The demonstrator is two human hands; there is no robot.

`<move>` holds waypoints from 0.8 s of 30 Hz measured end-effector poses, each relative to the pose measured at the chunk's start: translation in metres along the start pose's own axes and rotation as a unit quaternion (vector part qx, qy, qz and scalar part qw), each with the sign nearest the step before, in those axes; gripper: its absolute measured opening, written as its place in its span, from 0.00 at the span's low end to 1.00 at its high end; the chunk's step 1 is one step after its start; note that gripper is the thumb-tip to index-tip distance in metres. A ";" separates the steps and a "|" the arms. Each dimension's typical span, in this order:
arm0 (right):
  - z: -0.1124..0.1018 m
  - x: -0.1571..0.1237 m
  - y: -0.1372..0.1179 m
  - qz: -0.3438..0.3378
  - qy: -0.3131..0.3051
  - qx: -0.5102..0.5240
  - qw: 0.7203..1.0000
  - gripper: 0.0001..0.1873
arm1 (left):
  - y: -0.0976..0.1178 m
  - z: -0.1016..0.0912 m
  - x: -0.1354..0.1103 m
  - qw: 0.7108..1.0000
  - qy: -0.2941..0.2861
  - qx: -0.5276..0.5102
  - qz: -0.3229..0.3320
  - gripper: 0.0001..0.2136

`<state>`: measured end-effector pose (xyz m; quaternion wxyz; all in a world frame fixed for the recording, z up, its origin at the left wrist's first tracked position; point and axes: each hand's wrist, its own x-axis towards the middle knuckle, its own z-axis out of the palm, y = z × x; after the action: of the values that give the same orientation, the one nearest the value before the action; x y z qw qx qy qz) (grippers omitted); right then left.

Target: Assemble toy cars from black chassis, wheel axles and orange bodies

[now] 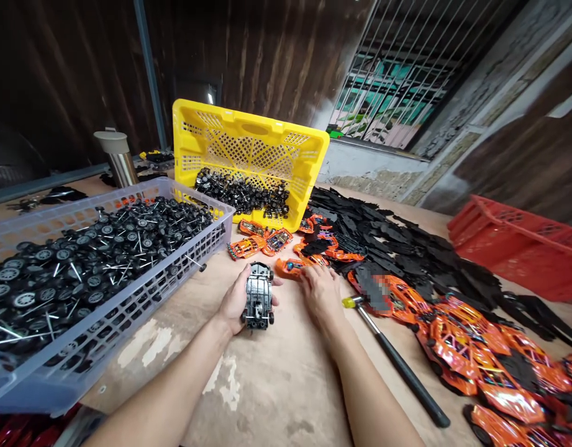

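My left hand [234, 301] is closed around a small grey-black toy car chassis [259, 298], held just above the wooden table with its underside up and wheels on it. My right hand [320, 292] lies palm down on the table to the right, fingers stretched toward an orange toy car shell [290, 267], touching or nearly touching it. More orange shells [260, 242] lie a little farther off, in front of the yellow crate.
A lavender basket [141, 298] of black wheels on metal axles sits left. A tipped yellow crate [248, 149] holds more wheels. Black chassis plates [407, 248] and orange shells [490, 354] cover the right side, beside a hammer [397, 366] and a red crate [518, 248]. A steel flask [118, 158] stands behind.
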<state>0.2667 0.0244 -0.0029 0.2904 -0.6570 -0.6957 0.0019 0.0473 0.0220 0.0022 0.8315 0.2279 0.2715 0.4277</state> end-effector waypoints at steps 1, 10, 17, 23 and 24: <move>-0.007 -0.002 -0.002 0.005 0.008 0.002 1.000 0.11 | 0.001 0.000 0.000 1.000 0.002 -0.010 0.021 0.20; -0.041 -0.070 0.001 0.115 -0.077 0.052 0.989 0.20 | -0.003 0.001 -0.001 0.991 0.057 -0.011 0.119 0.17; -0.016 -0.076 -0.022 0.047 -0.066 -0.117 0.990 0.21 | -0.021 0.003 -0.005 0.973 0.106 0.127 0.159 0.22; -0.017 -0.077 -0.011 0.143 -0.072 -0.228 0.960 0.28 | -0.025 -0.001 -0.009 0.967 0.105 0.175 0.154 0.27; -0.019 -0.078 -0.009 0.156 -0.093 -0.219 0.959 0.27 | -0.026 -0.001 -0.009 0.966 0.096 0.180 0.155 0.28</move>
<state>0.2640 -0.0554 -0.0149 0.0692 -0.8017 -0.5920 -0.0445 0.0576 0.0012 -0.0124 0.6699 0.3711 0.3844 0.5155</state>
